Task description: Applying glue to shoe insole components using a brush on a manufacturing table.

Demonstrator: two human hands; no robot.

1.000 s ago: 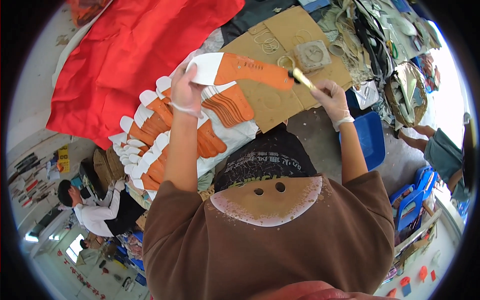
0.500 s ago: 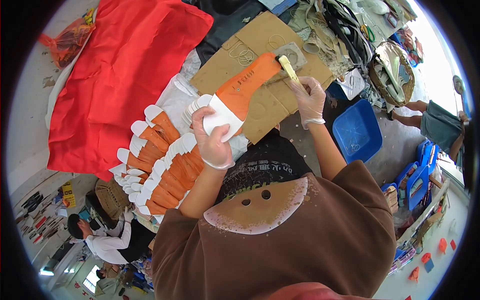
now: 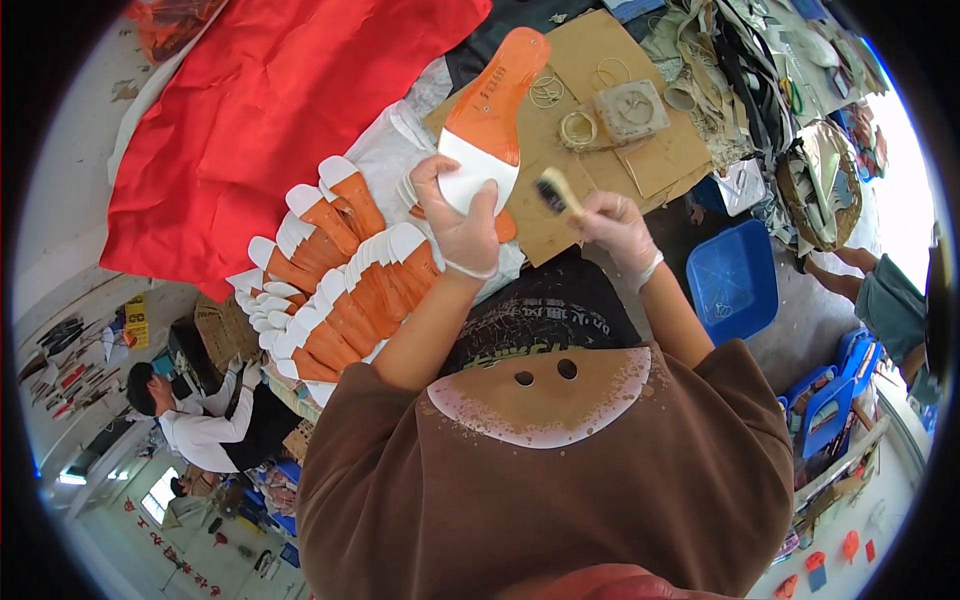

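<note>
My left hand (image 3: 465, 225), in a thin clear glove, pinches an insole (image 3: 497, 95) by its white end. The insole's orange part points up and away from me. My right hand (image 3: 618, 235), gloved too, is closed round the pale handle of a small brush (image 3: 556, 192) with dark bristles. The brush is apart from the insole, to its lower right. Left of my left hand, overlapping rows of orange-and-white insoles (image 3: 345, 300) lie fanned out on a white sheet (image 3: 385, 150).
A cardboard sheet (image 3: 560, 225) carries a pale square block (image 3: 632, 108), a round clear dish (image 3: 577, 130) and rubber bands. Red cloth (image 3: 230, 130) spreads at the left. A blue bin (image 3: 735, 280) stands on the floor at right. Other people are at the far left and right.
The brush has come off the orange end and drawn back toward me. My left hand has lifted the insole farther away and turned it more upright. The whole view has shifted slightly.
</note>
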